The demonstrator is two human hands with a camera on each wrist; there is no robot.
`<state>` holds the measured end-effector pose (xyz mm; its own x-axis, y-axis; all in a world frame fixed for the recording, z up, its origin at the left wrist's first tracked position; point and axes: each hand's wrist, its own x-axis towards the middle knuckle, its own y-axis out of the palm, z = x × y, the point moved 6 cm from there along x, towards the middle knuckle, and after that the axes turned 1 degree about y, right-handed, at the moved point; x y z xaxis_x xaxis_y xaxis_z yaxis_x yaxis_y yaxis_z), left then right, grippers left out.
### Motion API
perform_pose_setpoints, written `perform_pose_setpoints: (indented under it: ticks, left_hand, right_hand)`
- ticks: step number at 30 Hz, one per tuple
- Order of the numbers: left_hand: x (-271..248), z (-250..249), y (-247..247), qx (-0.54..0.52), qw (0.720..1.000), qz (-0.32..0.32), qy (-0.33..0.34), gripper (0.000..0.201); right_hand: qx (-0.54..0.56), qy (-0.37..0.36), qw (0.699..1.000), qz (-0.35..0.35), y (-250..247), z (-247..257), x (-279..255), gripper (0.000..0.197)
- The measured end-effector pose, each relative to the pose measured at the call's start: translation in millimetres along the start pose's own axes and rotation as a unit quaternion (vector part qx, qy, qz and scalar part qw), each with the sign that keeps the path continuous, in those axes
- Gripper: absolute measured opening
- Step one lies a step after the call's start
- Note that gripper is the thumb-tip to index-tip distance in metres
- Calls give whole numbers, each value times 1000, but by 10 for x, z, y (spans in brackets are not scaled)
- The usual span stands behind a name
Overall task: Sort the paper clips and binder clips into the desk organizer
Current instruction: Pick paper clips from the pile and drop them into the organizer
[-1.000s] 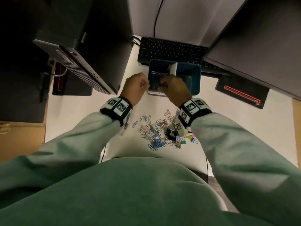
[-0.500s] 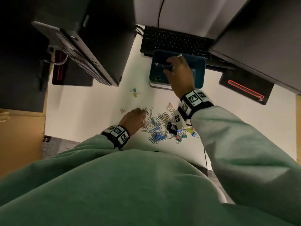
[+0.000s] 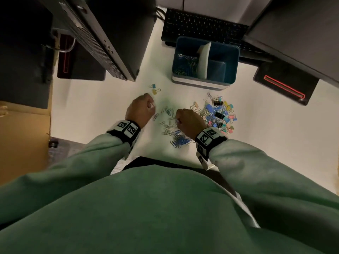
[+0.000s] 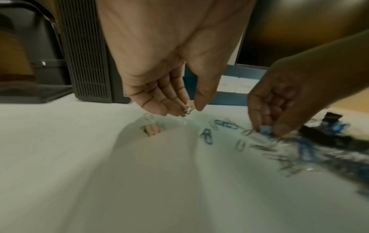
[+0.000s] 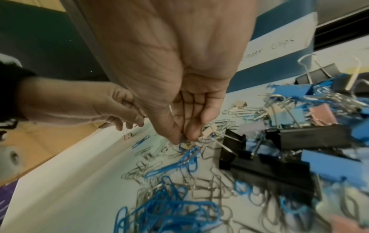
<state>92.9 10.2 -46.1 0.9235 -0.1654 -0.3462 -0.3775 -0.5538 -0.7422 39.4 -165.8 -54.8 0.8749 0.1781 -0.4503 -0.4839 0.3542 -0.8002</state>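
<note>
The blue desk organizer (image 3: 229, 52) stands ahead on the white desk, with paper clips (image 3: 185, 67) in its left compartment. A mixed pile lies in front of me: paper clips (image 3: 178, 139) on the left, coloured and black binder clips (image 3: 220, 114) on the right. My left hand (image 3: 152, 108) hovers at the pile's left edge and pinches a silver paper clip (image 4: 186, 110) between thumb and fingers. My right hand (image 3: 178, 120) reaches down into the paper clips, its thumb and fingertips (image 5: 184, 140) pinching a small clip; which kind is blurred.
Two small binder clips, blue (image 3: 153, 86) and yellow (image 3: 156, 91), lie apart left of the organizer. A pink one (image 4: 152, 129) sits under my left hand. A keyboard (image 3: 201, 26) lies behind the organizer. Monitor stands (image 3: 110, 43) flank both sides.
Both hands were at the organizer a second ago. The left dropped to the pile first; the right has now come back from the organizer to the paper clips.
</note>
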Motion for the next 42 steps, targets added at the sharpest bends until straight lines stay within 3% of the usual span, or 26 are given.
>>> perform_pose_setpoints:
  ticks: [3, 6, 9, 15, 19, 23, 26, 28, 36, 40, 42]
  left_hand:
    - [134, 19, -30, 89, 996, -18, 24, 24]
    - [81, -157, 102, 152, 982, -33, 105, 43]
    - [-106, -344, 384, 173, 968, 15, 181, 51]
    - [-398, -231, 655, 187, 960, 58, 202, 55]
    - [-475, -192, 675, 162, 959, 82, 216, 63]
    - [-503, -89, 556, 154, 972, 71, 165, 90]
    - [-504, -79, 543, 170, 976, 74, 114, 109]
    - [-476, -145, 618, 140, 981, 76, 110, 101]
    - [-386, -279, 706, 50, 990, 44, 127, 26]
    - [-331, -308, 651, 68, 989, 34, 126, 16]
    - [-304, -297, 612, 68, 991, 36, 110, 18]
  right_hand:
    - [105, 41, 994, -11, -83, -131, 18, 15]
    - [186, 63, 980, -12, -231, -240, 74, 15]
    - [227, 54, 972, -15, -387, -263, 162, 14]
    - [256, 62, 965, 4, -421, -317, 330, 12]
    - [257, 80, 962, -45, -422, -284, 396, 9]
    - [137, 40, 984, -110, -480, -150, 442, 21]
    - [33, -40, 998, -30, -247, -3, 233, 37]
    - [-27, -56, 998, 13, -65, -10, 74, 50]
    - [-15, -18, 999, -24, -129, -424, -199, 51]
    - [-76, -70, 994, -21, -110, -208, -221, 67]
    - [-108, -88, 990, -8, -18, -43, -172, 65]
